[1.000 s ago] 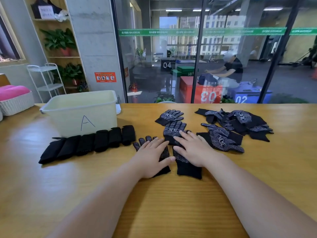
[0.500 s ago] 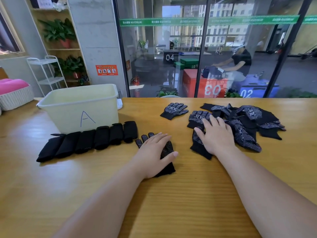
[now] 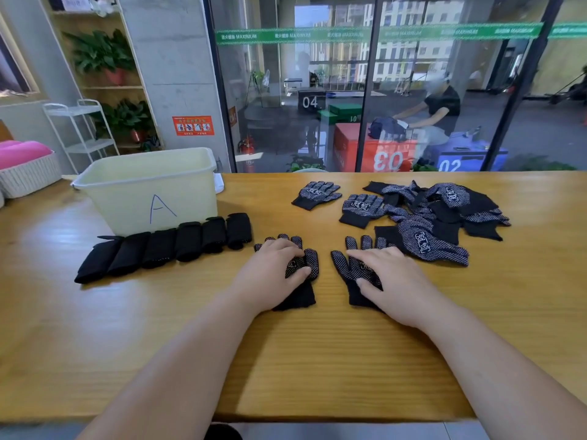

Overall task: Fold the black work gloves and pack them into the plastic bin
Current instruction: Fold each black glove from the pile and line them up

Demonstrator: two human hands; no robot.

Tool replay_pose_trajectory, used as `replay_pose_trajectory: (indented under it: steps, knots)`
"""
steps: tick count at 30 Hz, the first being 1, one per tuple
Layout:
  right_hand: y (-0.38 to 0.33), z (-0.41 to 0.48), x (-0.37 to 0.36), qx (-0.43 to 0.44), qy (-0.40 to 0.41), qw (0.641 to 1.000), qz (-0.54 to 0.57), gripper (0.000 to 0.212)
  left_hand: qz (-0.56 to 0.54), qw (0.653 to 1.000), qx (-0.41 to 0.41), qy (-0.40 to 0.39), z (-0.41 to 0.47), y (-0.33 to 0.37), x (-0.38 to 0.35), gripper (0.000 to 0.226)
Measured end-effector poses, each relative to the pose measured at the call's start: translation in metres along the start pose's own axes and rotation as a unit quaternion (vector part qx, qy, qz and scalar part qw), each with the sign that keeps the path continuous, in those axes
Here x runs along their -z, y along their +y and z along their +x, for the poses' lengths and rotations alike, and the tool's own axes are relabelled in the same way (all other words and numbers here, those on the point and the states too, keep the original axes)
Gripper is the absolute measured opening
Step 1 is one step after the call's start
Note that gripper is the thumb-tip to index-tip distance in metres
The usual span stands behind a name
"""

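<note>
Two black work gloves lie flat on the table (image 3: 317,360), side by side and apart, dotted palms up and fingers pointing away from the person: the left glove (image 3: 309,262) under the left hand (image 3: 273,271), the right glove (image 3: 344,268) under the right hand (image 3: 392,281). Neither grip is clamped; on both hands the fingers lie extended and press flat on the fabric, with nothing pinched. Judged from this layout, the pair is being aligned before the fold. Left of the pair, a row of folded gloves (image 3: 165,247) lies just in front of the plastic bin (image 3: 146,192); the bin interior is not visible, so its contents cannot be told. Right of the pair, a loose pile (image 3: 444,214) of unfolded gloves remains, and its nearest glove lies just beside the right hand. Possible faults: sliding the right glove sideways may drag that neighbouring glove along, since the dotted faces are likely to catch on each other. Stacking the pair out of line would give an uneven fold. Releasing pressure too soon may let the knit spring open. Reaching toward the bin across the folded row may knock it apart.
</note>
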State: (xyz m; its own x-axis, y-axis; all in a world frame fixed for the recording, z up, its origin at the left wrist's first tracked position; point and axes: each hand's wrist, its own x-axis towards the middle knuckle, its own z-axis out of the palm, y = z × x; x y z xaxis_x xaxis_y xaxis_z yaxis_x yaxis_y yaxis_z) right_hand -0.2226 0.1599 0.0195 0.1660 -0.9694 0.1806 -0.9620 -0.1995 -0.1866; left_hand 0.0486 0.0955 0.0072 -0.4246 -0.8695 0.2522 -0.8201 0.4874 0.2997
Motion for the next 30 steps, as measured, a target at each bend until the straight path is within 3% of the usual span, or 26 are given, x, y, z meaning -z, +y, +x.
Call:
replay_pose_trajectory:
  steps: [6,9,13,16,18,21,24,27,30]
  knots:
    - [-0.002,-0.005,0.0,0.0,0.004,1.0,-0.003,0.064,0.017,1.0,-0.002,-0.025,-0.007,0.002,0.006,0.069]
    - [-0.003,-0.004,-0.01,0.003,-0.061,0.998,-0.016,0.076,0.055,0.995,0.016,-0.077,-0.015,0.003,0.004,0.079]
    - [-0.01,-0.009,-0.01,0.074,-0.109,0.991,0.016,0.071,0.069,0.99,-0.002,-0.124,-0.026,0.0,0.003,0.076]
    - [-0.006,-0.005,-0.008,0.071,-0.051,0.993,0.077,0.061,0.016,0.997,0.002,-0.08,-0.032,-0.004,0.003,0.071]
    - [0.008,0.0,-0.01,0.006,0.013,0.999,0.03,0.058,-0.017,0.999,0.015,-0.023,-0.032,-0.004,0.005,0.066]
    - [0.033,0.007,-0.011,-0.115,-0.019,0.992,-0.038,0.065,-0.002,0.999,0.039,-0.021,-0.031,-0.001,0.007,0.063]
    - [0.044,0.012,-0.012,-0.158,-0.031,0.986,-0.035,0.066,0.008,0.997,0.057,-0.05,-0.027,0.0,0.004,0.064]
    - [0.034,0.016,-0.008,-0.139,0.027,0.989,-0.039,0.064,-0.044,0.998,0.052,-0.016,-0.026,-0.004,0.001,0.06]
    - [0.001,0.013,-0.007,-0.04,0.053,0.998,-0.007,0.067,-0.088,0.994,0.037,0.043,-0.028,-0.007,0.001,0.05]
